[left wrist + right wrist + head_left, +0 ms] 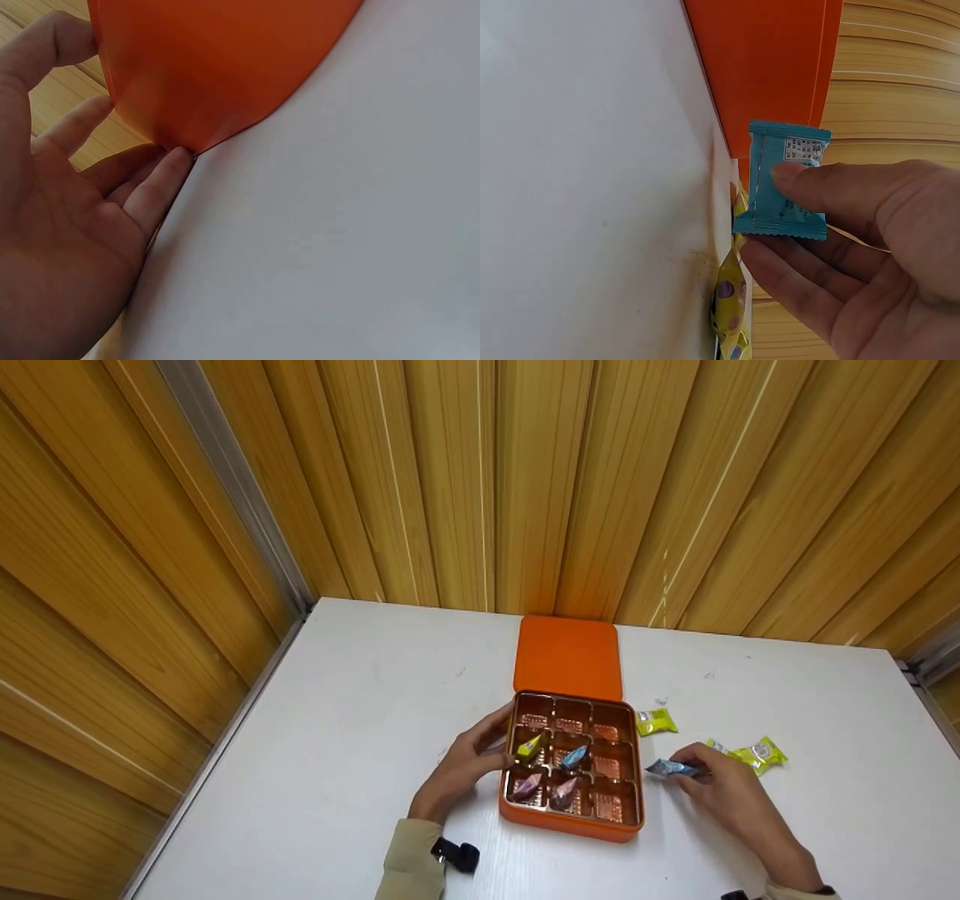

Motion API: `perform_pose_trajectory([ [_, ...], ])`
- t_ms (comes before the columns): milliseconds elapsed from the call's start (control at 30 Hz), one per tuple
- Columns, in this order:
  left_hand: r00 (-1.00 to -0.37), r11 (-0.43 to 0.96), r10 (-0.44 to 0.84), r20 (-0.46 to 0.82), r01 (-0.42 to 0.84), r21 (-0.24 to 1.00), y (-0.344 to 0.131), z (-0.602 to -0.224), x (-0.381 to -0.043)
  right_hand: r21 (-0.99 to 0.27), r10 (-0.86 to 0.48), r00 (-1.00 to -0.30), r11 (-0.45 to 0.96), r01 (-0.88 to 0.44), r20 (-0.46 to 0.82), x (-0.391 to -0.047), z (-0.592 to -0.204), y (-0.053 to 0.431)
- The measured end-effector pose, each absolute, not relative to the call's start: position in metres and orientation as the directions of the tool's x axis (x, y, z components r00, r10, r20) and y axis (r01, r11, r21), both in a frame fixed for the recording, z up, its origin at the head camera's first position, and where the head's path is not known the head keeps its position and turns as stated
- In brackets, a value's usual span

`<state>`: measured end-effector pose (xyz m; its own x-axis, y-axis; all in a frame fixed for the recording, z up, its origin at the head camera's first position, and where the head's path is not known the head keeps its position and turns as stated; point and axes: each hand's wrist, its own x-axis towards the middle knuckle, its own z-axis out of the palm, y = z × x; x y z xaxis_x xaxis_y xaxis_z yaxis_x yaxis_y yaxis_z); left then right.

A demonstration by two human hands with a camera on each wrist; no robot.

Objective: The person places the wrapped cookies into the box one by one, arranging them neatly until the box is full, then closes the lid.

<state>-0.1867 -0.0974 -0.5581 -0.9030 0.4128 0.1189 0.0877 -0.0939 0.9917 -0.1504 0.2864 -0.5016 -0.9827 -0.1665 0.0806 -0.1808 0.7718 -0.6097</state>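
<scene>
An orange tin box (pixel 574 826) with a nine-compartment tray sits on the white table. A yellow-green wrapped candy (pixel 531 747) stands in the middle-left compartment and a blue one (pixel 574 757) in the centre. Pink wrapped candies (pixel 527 787) occupy the front-left and front-middle compartments. My left hand (pixel 463 769) rests against the box's left side, with the thumb at the rim and fingertips touching the wall in the left wrist view. Just right of the box, my right hand (pixel 724 789) pinches a blue wrapped candy (pixel 769 184) between thumb and fingers.
The box's orange lid (pixel 568 656) lies behind it, near the wood-look wall (pixel 450 495). Yellow-green wrapped candies (pixel 656 721) lie on the table (pixel 337 720) to the right, some partly behind my right hand.
</scene>
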Motion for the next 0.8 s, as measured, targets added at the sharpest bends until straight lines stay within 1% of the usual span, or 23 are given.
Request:
perform_pose_trajectory([
  [200, -0.898, -0.106, 0.418, 0.138, 0.103, 0.989, -0.098, -0.559, -0.188, -0.616, -0.162, -0.981, 0.763, -0.194, 0.109, -0.149, -0.496, 0.286],
  [433, -0.901, -0.115, 0.415, 0.125, 0.084, 0.990, -0.097, -0.558, -0.187, -0.616, -0.176, -0.975, 0.756, -0.222, 0.134, -0.147, -0.489, 0.284],
  [667, -0.886, -0.136, 0.436, 0.160, 0.111, 0.985, -0.098, -0.560, -0.188, -0.614, -0.214, -0.948, 0.723, -0.316, 0.235, -0.145, -0.482, 0.284],
  [800, -0.889, -0.126, 0.430, 0.155, 0.110, 0.986, -0.098, -0.559, -0.188, -0.614, -0.242, -0.946, 0.719, -0.325, 0.218, -0.145, -0.476, 0.283],
])
